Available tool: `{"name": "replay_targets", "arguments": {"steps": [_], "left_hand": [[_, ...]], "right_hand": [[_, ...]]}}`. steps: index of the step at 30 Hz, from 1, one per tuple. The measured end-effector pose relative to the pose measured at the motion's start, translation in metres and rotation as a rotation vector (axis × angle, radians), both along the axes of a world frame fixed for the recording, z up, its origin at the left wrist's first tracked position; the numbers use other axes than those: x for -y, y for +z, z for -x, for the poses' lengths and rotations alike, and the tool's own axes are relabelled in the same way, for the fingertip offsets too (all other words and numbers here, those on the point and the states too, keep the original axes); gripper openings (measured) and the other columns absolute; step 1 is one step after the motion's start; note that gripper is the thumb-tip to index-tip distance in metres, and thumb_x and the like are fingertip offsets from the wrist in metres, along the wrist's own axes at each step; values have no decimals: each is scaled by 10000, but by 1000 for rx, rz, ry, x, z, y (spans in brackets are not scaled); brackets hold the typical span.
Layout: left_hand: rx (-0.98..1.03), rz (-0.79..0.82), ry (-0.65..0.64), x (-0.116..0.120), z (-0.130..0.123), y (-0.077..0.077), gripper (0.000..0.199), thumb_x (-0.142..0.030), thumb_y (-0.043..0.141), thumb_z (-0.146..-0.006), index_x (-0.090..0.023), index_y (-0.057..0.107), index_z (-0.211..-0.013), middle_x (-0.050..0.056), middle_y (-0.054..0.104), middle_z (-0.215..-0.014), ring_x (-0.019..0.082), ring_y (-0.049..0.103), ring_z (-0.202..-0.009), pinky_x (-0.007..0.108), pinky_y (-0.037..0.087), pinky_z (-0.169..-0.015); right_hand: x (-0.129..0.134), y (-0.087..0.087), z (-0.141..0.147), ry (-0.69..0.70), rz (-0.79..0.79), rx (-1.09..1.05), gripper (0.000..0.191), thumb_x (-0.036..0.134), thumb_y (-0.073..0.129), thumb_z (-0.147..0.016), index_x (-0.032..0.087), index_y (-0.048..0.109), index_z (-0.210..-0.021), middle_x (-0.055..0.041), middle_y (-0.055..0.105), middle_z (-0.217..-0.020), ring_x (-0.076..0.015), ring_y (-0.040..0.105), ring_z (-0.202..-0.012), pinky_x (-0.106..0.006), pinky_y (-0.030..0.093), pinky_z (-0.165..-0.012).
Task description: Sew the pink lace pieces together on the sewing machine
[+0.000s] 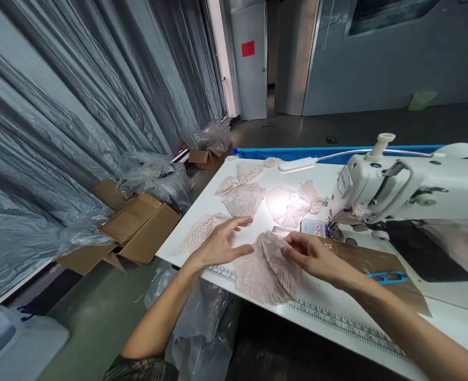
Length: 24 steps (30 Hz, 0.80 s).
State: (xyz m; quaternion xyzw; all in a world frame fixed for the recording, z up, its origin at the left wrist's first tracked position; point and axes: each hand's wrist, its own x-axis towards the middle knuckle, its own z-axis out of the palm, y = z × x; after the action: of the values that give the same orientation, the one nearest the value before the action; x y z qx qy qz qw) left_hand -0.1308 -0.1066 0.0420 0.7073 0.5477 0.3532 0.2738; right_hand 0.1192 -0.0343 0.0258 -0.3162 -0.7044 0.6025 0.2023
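Note:
A pale pink lace piece [265, 270] lies near the front edge of the white table [448, 323], with one layer folded over another. At its right side, my right hand [307, 254] pinches the upper layer between thumb and fingers. My left hand [226, 243] is at its upper left, thumb and fingers apart, holding nothing. More lace pieces [244, 200] are spread behind my hands, some under a bright light spot, and another lace piece [204, 231] lies left of my left hand. The white sewing machine [412, 185] stands at the right.
A blue thread snipper [388, 277] lies on a brown board [360, 259] beneath the machine. A ruler strip [337, 317] runs along the front edge. Cardboard boxes [138, 227] and clear plastic bags [154, 177] are on the floor to the left.

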Motion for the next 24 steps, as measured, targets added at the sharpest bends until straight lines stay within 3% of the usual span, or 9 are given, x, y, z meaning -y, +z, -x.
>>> {"name": "replay_targets", "arguments": {"steps": [3,6,10,14,16,18,21,24], "left_hand": [[222,171,-153,-9,-23,-5,792,-477,769,-753,-237,424,-1425,123,568,-1357,268,534,-1244,406,411,-1044],[395,377,-209,-12,-34,-11,754,-505,757,-761,-214,469,-1394,108,658,-1178,221,643,-1032,335,501,-881],[329,406,-181,-20,-21,-10,625,-485,709,-811,-233,524,-1352,72,693,-1047,173,661,-877,289,524,-755],[44,114,49,-61,19,1,380,-443,630,-868,-214,655,-1170,96,655,-1207,231,612,-1117,376,495,-957],[-136,-17,272,-93,43,7,342,-410,644,-845,-205,678,-1117,90,633,-1247,236,589,-1170,347,483,-985],[-192,-44,394,-124,62,11,362,-375,658,-827,-174,666,-1127,117,608,-1267,256,586,-1170,343,479,-974],[-231,-31,501,-160,80,9,331,-360,715,-769,-141,684,-1015,139,646,-1164,276,626,-1059,338,488,-893],[-229,7,546,-177,86,-2,262,-381,760,-725,-142,666,-770,84,686,-880,246,648,-886,317,482,-786]], "right_hand": [[7,12,2,61,80,-130,402,562,619,-837,179,506,-786,25,452,-703,-96,381,-629,-219,326,-569],[9,14,-8,34,229,-172,390,554,658,-821,192,526,-879,8,525,-768,-110,458,-665,-215,377,-597],[5,3,-26,-85,272,-100,397,569,644,-825,214,565,-985,-20,594,-831,-160,541,-739,-247,445,-657],[3,-6,-38,-158,153,-17,427,571,624,-835,225,615,-1084,-56,651,-957,-225,589,-913,-323,487,-858],[4,-5,-42,-111,157,-39,444,540,618,-849,250,619,-1186,-67,652,-1095,-253,566,-1087,-360,422,-1022],[6,-3,-45,-84,202,-63,466,516,612,-862,281,601,-1265,-62,640,-1189,-259,518,-1205,-368,362,-1095],[12,0,-50,-115,306,-90,503,516,616,-866,317,569,-1326,-51,627,-1251,-255,498,-1248,-363,400,-1063],[18,-2,-59,-184,410,-91,527,559,628,-851,322,582,-1320,-54,621,-1276,-256,550,-1181,-351,478,-950]]}}
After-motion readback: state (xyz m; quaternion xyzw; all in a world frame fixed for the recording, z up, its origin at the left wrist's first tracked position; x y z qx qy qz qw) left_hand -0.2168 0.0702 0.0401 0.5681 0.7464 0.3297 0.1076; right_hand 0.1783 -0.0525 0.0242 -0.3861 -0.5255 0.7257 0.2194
